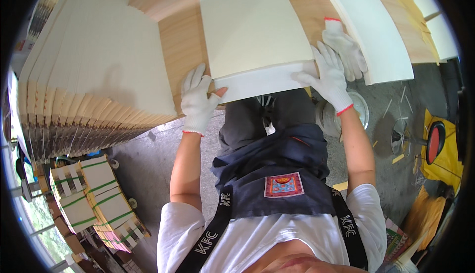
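A stack of cream sheets (pixel 255 25) lies on the wooden table in front of me, with a white strip (pixel 262 80) showing along its near edge. My left hand (pixel 199 97), in a white knit glove, rests at the near left corner, fingers stretched along the side and thumb pointing in at the front edge. The tip of that thumb is bare. At the near right corner my right hand (pixel 327 77), also gloved, touches the stack with its fingers spread and its thumb over the white strip. A loose white glove (pixel 345 49) with a red cuff lies just beyond it.
Tall piles of large cream sheets (pixel 104 50) stand close on the left. On the right is another white stack (pixel 374 33) near the table's edge (pixel 425 61). Strapped bundles (pixel 99 198) sit on the floor at lower left. A round metal base (pixel 357 108) stands below the table.
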Demonstrator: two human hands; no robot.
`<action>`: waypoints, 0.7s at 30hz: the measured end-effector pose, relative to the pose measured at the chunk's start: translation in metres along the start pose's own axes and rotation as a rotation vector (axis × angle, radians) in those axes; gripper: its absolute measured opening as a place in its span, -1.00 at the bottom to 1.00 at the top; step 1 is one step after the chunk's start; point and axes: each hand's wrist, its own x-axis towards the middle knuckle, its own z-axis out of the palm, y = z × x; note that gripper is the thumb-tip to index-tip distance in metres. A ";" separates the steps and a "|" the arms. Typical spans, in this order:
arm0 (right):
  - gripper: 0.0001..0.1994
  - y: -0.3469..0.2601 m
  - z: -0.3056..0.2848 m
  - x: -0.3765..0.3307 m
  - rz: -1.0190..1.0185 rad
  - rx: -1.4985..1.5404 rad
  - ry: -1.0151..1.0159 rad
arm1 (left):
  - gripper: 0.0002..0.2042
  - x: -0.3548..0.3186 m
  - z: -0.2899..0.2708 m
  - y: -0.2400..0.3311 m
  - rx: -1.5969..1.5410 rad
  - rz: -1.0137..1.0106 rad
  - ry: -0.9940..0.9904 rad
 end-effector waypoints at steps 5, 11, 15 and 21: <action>0.01 -0.002 -0.007 -0.003 0.023 0.039 -0.010 | -0.50 0.002 0.001 0.001 0.002 0.011 0.005; 0.01 0.003 -0.001 -0.003 0.004 0.034 0.003 | -0.36 0.017 -0.018 0.018 -0.074 0.248 0.018; 0.00 0.006 0.001 -0.004 -0.011 0.020 0.005 | -0.30 0.022 -0.032 0.039 -0.098 0.263 -0.150; -0.04 0.010 0.004 -0.005 -0.026 0.029 0.020 | -0.31 0.036 -0.041 0.042 -0.038 0.222 -0.279</action>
